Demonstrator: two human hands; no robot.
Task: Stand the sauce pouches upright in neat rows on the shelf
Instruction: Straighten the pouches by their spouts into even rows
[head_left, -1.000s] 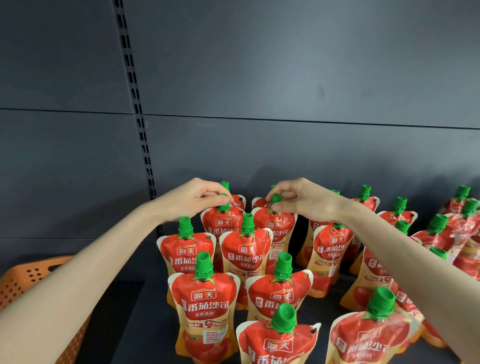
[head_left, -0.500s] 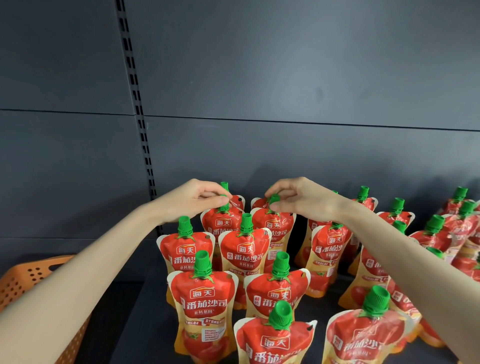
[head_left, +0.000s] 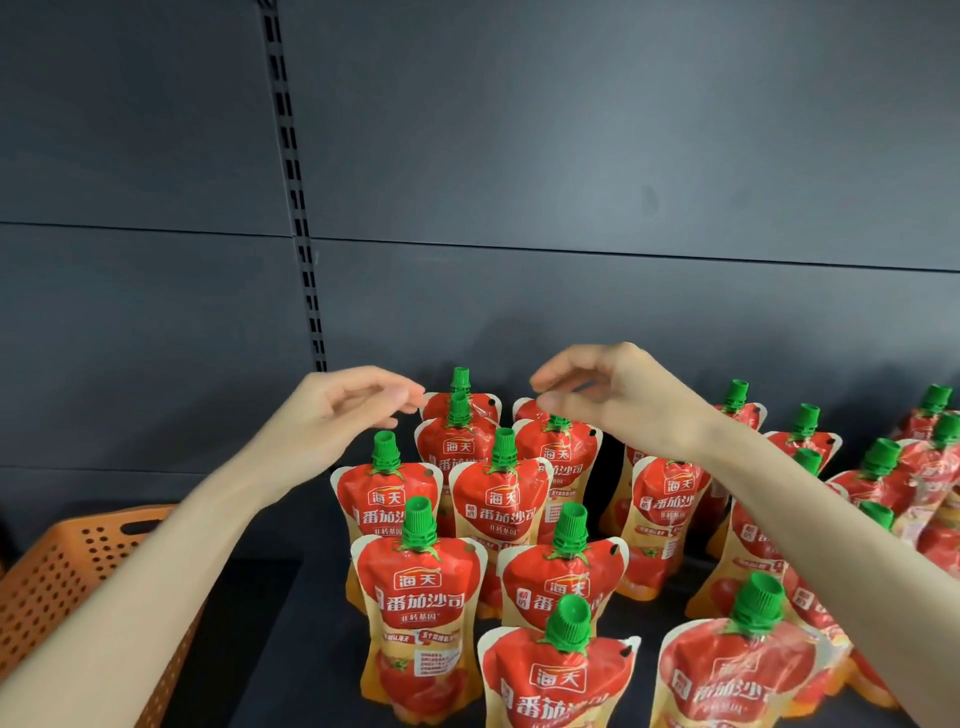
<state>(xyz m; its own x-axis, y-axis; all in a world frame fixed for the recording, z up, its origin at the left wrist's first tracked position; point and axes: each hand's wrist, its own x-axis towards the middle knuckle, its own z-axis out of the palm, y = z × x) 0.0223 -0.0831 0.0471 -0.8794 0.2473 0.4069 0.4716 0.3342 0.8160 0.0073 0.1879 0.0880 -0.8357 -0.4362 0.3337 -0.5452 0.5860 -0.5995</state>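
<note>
Tomato sauce pouches (head_left: 418, 597) with green caps stand upright in rows on the dark shelf (head_left: 322, 649), lower centre and right of the frame. The left hand (head_left: 343, 415) and right hand (head_left: 623, 400) hover just above the back pouches, fingers (head_left: 400, 400) loosely curled, narrowly parted, holding nothing. An orange perforated basket (head_left: 78, 571) sits lower left.

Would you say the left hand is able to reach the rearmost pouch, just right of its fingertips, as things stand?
Probably yes: the left hand hovers open right beside the rearmost pouch, level with its top, and nothing stands between them.
</note>
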